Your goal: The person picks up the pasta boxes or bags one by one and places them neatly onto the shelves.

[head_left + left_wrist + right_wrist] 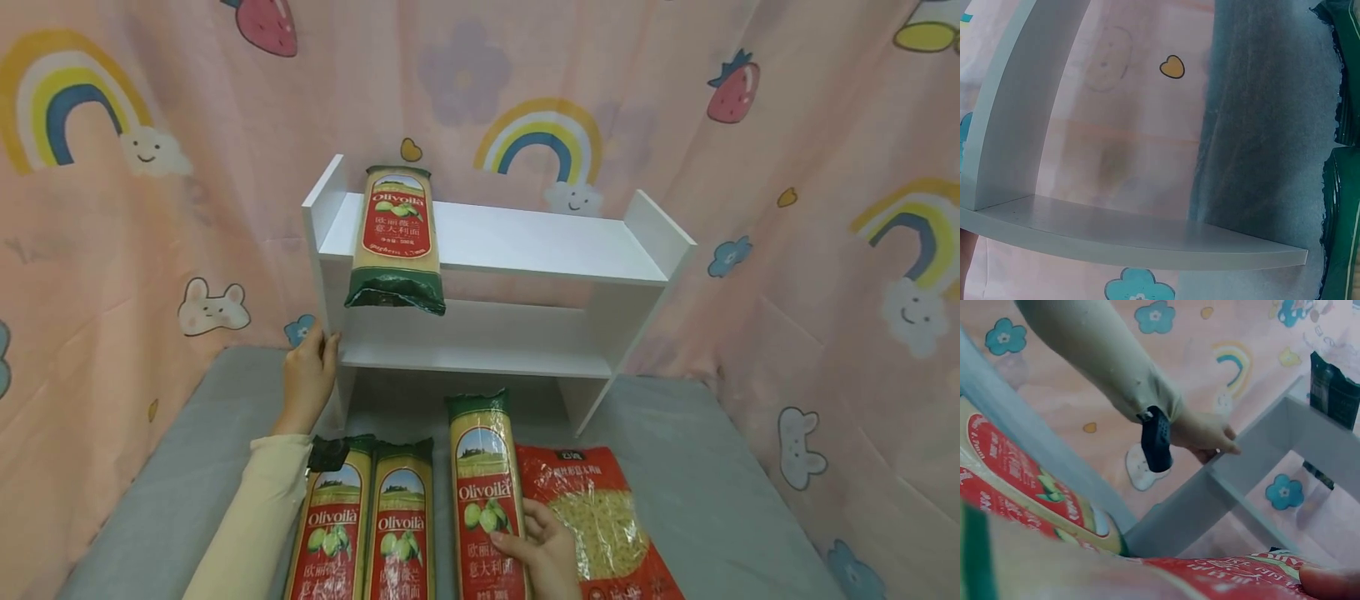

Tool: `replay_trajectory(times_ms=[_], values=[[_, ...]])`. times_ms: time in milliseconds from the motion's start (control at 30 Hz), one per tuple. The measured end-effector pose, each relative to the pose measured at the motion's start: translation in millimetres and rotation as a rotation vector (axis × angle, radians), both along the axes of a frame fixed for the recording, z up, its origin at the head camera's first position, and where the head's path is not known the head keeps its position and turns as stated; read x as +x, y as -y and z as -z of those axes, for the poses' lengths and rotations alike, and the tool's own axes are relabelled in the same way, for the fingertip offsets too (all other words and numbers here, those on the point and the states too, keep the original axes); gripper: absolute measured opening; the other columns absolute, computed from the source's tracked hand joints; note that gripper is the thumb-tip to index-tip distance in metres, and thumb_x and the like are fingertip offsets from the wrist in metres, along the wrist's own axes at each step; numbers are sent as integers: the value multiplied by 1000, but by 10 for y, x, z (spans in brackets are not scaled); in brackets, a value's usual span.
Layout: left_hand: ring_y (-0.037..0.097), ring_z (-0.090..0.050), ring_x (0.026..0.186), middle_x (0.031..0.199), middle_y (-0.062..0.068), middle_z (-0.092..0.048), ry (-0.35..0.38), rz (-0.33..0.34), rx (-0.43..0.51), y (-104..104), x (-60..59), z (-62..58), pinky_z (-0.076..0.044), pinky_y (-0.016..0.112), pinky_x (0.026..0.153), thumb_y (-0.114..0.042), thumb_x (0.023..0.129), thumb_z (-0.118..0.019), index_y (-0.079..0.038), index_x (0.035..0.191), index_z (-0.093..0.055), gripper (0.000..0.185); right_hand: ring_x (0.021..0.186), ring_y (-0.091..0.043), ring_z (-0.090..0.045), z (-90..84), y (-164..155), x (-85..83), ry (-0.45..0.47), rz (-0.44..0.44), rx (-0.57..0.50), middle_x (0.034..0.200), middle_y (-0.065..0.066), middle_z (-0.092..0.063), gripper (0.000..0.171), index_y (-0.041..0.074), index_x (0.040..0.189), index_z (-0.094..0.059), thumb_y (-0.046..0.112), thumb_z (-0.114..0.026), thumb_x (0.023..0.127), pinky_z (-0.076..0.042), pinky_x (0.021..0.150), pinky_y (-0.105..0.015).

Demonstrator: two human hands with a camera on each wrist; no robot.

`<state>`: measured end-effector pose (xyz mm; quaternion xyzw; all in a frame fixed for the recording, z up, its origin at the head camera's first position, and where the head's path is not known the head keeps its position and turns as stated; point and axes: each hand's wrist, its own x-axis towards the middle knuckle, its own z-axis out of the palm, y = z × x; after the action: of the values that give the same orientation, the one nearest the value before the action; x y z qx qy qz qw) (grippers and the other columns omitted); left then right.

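My left hand (308, 379) grips the left side panel of a white two-tier shelf (480, 333), fingers wrapped at its edge level with the lower board. In the head view my right hand (546, 550) holds a pack of spaghetti (483, 475) with a red label and green ends, thumb across its front. That pack is in front of the shelf's foot. Another spaghetti pack (397, 237) lies on the top board at the left, its green lower end jutting past the front edge. The right wrist view shows the left hand (1200, 434) on the panel.
Two more spaghetti packs (330, 525) lie side by side at the front left. A red bag of pasta (600, 517) lies at the right, partly behind the right hand. Grey cloth (690, 467) covers the table, with a printed pink curtain (787, 333) behind.
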<state>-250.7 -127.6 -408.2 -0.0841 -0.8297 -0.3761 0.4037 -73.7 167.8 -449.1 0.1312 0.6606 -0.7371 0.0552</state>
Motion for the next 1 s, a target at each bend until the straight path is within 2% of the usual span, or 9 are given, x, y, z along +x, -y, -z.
replay_trajectory(times_ms=[267, 400, 633, 1000], values=[[16, -37, 47, 57, 10, -46, 18, 2, -3, -5, 13, 16, -31, 33, 46, -1, 93, -56, 1, 80, -48, 15, 85, -20, -66, -199, -34, -7, -29, -6, -51, 99, -8, -65, 58, -11, 128, -41, -2, -70, 79, -53, 74, -39], [19, -39, 47, 58, 11, -47, 20, 7, -2, -8, 8, 22, -31, 34, 46, -2, 93, -56, 1, 82, -49, 14, 85, -21, -66, -332, -45, -26, -57, 30, -74, 101, -9, -65, 55, -10, 127, -42, -4, -69, 79, -53, 73, -40], [22, -41, 48, 58, 13, -47, 20, 1, 5, -8, -7, 35, -32, 34, 47, -2, 93, -57, 2, 83, -50, 13, 84, -25, -67, -550, -50, -64, -114, 73, -49, 104, -15, -65, 52, -8, 124, -46, -4, -69, 78, -54, 71, -42], [20, -40, 47, 56, 12, -46, 15, 0, -5, -13, -5, 16, -31, 33, 46, -2, 93, -56, 2, 80, -49, 16, 86, -27, -67, -700, -15, -34, -136, 87, -83, 106, -15, -65, 51, -5, 126, -47, -6, -67, 79, -54, 71, -44]])
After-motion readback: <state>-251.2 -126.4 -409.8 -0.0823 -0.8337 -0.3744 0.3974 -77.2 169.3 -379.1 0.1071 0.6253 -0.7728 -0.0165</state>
